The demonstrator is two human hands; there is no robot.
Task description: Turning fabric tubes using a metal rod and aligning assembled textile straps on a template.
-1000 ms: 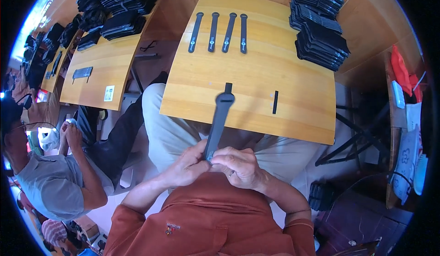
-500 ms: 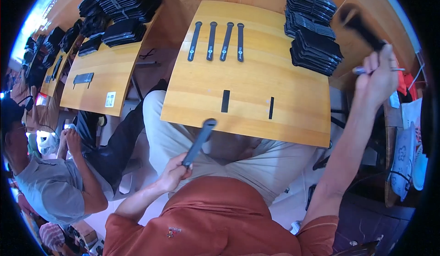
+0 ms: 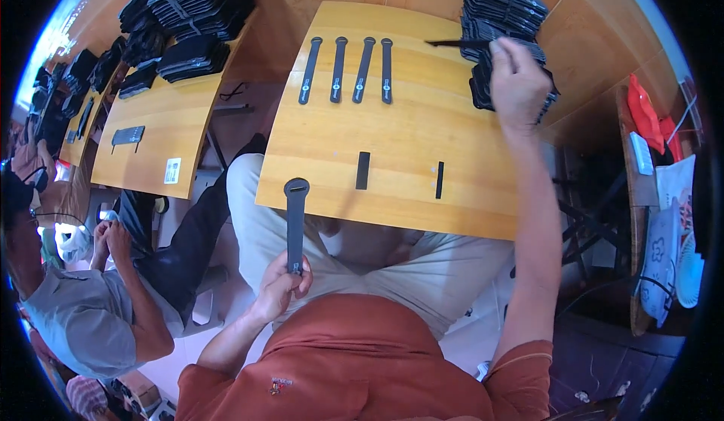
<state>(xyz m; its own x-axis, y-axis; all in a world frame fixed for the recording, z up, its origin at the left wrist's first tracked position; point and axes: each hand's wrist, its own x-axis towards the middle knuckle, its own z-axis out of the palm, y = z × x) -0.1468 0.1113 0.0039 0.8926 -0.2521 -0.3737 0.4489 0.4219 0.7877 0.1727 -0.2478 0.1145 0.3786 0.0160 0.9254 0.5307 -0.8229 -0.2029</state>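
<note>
wooden floor and pale wooden bench [image 3: 422, 187] fill the view, the bench sitting just beyond the person's knees. the left hand [image 3: 283, 281] is clenched around the lower end of a long dark grey strap [image 3: 295, 221], holding it upright so its wider slotted head stands near the bench's front edge, clear of the lap. the right hand [image 3: 516, 82] is stretched out to the far right corner, where its fingers pinch the end of a thin black strip [image 3: 452, 43] at the top of a stack of black pieces [image 3: 501, 6]; the strip sticks out level to the left, seemingly lifted off the pile. four finished straps [image 3: 347, 69] lie side by side at the far edge of the bench, lined up neatly and kept out of the working area. two small black loops [image 3: 363, 170] lie near the front edge, well apart from each other, within easy reach. to the left, another bench [image 3: 162, 131] carries more black bundles [image 3: 192, 14], and a seated person in a grey shirt [image 3: 75, 323] works with both hands at the lap.
</note>
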